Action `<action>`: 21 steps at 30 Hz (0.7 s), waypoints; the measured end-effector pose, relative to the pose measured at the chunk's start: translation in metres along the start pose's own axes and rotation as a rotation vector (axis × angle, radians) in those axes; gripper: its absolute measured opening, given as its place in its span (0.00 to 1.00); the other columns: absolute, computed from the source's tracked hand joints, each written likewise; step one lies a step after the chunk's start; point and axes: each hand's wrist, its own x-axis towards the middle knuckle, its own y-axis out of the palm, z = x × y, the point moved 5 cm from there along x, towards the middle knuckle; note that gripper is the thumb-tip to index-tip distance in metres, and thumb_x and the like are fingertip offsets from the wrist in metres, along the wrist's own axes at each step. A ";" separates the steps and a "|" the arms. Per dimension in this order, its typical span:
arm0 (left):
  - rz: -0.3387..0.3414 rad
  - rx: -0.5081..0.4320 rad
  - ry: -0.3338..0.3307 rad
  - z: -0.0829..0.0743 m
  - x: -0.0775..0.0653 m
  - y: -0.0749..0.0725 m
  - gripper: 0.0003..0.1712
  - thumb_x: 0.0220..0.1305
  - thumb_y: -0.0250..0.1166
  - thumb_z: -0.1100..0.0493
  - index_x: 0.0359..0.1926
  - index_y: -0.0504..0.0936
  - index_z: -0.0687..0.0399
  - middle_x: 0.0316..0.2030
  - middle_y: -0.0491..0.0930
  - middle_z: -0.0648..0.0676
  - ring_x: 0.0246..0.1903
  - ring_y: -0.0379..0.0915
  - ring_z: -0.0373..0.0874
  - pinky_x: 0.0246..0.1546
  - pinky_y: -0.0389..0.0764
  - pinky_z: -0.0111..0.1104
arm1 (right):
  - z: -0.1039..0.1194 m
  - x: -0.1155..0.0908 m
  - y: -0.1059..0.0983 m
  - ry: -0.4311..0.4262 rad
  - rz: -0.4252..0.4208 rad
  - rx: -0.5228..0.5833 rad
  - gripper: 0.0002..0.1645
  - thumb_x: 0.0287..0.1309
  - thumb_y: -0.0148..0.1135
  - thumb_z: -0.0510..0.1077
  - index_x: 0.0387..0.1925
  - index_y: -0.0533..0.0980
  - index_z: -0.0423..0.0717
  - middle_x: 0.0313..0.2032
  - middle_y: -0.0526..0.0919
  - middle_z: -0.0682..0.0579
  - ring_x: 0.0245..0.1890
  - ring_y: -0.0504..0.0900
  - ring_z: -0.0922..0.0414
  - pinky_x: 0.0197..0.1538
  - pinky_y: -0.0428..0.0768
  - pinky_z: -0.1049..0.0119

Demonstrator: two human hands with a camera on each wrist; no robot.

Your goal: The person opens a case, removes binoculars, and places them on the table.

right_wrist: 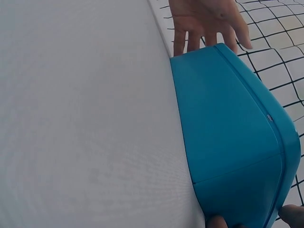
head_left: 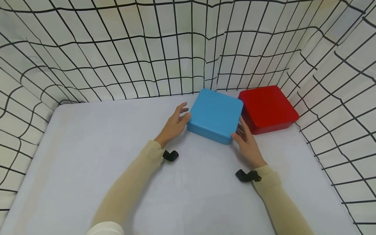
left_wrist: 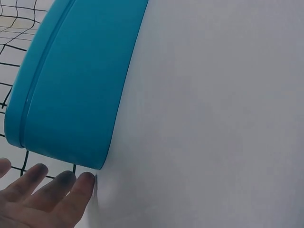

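Observation:
A closed blue box (head_left: 215,112) with rounded corners and a lid seam lies on the white table, turned at an angle. My left hand (head_left: 174,125) is at its left side, fingers spread and fairly straight, the thumb by the box's edge. In the left wrist view, the fingers of the left hand (left_wrist: 52,202) show just beside the box's end wall. The right hand (head_left: 248,143) is at the box's right front corner, fingers extended along the side and thumb near the lid edge. Only fingertips (right_wrist: 217,222) of it show in the right wrist view, against the blue wall.
A closed red box (head_left: 268,107) lies right of the blue one, close to it, near the back right corner. Black grid netting (head_left: 164,49) over white walls surrounds the white table (head_left: 88,156). Black wrist mounts (head_left: 248,175) sit at both sleeves.

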 end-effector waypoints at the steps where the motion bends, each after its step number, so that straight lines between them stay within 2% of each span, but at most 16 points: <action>1: 0.003 -0.007 -0.002 -0.001 0.000 0.001 0.39 0.79 0.48 0.37 0.82 0.49 0.39 0.78 0.62 0.57 0.75 0.66 0.61 0.72 0.72 0.56 | 0.001 0.000 0.000 -0.004 -0.001 0.002 0.50 0.72 0.58 0.60 0.81 0.38 0.81 0.84 0.49 0.50 0.82 0.56 0.41 0.74 0.68 0.39; 10: 0.024 0.005 -0.032 0.003 0.002 0.007 0.36 0.80 0.48 0.38 0.82 0.52 0.37 0.79 0.62 0.59 0.75 0.66 0.60 0.74 0.70 0.54 | -0.002 -0.002 0.004 0.015 0.004 0.008 0.49 0.72 0.57 0.61 0.81 0.38 0.79 0.84 0.50 0.50 0.82 0.57 0.41 0.73 0.69 0.41; 21: 0.017 0.073 -0.064 0.001 0.002 0.005 0.36 0.79 0.50 0.39 0.81 0.54 0.37 0.78 0.63 0.58 0.75 0.67 0.58 0.74 0.70 0.50 | 0.004 -0.002 0.003 0.038 -0.017 0.017 0.48 0.72 0.56 0.64 0.80 0.39 0.83 0.83 0.51 0.52 0.82 0.57 0.42 0.74 0.70 0.42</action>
